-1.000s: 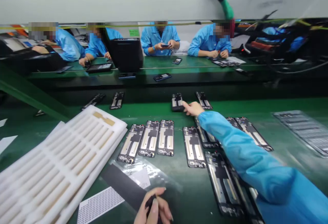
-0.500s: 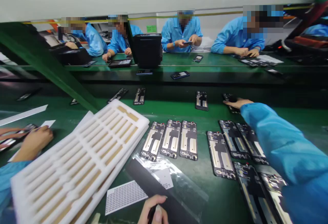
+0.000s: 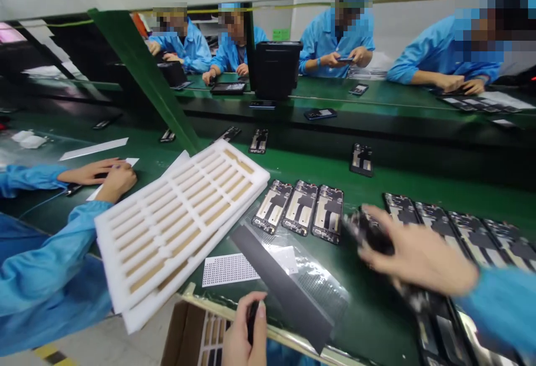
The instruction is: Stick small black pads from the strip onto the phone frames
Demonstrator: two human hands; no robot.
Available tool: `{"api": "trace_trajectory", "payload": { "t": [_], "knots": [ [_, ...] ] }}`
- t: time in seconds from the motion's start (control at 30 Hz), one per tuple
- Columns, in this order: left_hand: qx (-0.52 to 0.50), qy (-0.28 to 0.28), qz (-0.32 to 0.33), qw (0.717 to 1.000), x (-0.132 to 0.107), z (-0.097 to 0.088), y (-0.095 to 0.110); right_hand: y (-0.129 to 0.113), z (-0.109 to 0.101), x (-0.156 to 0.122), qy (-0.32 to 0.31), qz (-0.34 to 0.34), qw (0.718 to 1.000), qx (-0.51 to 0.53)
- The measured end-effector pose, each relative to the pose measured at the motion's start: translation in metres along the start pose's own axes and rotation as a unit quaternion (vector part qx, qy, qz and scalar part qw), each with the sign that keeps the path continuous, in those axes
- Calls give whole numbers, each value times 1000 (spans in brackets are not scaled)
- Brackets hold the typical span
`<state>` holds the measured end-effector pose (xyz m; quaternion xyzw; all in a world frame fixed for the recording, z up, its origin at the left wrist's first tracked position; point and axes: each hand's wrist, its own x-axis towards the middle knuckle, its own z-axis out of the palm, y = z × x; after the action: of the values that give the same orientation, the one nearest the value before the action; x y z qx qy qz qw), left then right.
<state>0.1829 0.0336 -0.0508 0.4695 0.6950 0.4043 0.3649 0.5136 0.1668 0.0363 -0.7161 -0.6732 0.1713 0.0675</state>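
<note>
Head view: holds blurred phone frame [image 3: 358, 232] in right hand [image 3: 412, 251], grip closed around it, over near-right table [image 3: 365, 307]; pinches black object [image 3: 252, 321] in left hand [image 3: 247, 330]; has frame groups [image 3: 300, 207] laid out, with far frame [image 3: 362, 159] apart.

At four o'clock the right hand [image 3: 412, 251] is blurred, its fingers hiding part of an equally blurred phone frame [image 3: 355, 229]. At six o'clock the bottom edge cuts off the left hand [image 3: 243, 335], whose fingers cover most of a dark object [image 3: 252, 319], too hidden to name. At seven o'clock the marks on a white sheet [image 3: 228, 269] are too small to read.
</note>
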Motion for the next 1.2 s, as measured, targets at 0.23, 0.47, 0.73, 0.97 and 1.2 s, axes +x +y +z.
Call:
{"api": "trace_trajectory", "payload": {
  "t": [0.23, 0.47, 0.73, 0.97, 1.2],
  "knots": [
    [101, -67, 143, 982, 6, -13, -4, -18, 102, -117, 93, -166, 966, -172],
    [246, -55, 220, 942, 21, -36, -15, -73, 35, -77, 163, 7, 972, 167],
    [403, -20, 241, 883, 52, -40, 4, -170, 56, 19, 4, -118, 900, 420],
    [454, -23, 206, 867, 96, -22, 21, -187, 113, 84, -111, -172, 894, 399],
    [396, -75, 157, 901, 107, -15, 15, -179, 127, 93, -149, -165, 887, 405]
  ]
}}
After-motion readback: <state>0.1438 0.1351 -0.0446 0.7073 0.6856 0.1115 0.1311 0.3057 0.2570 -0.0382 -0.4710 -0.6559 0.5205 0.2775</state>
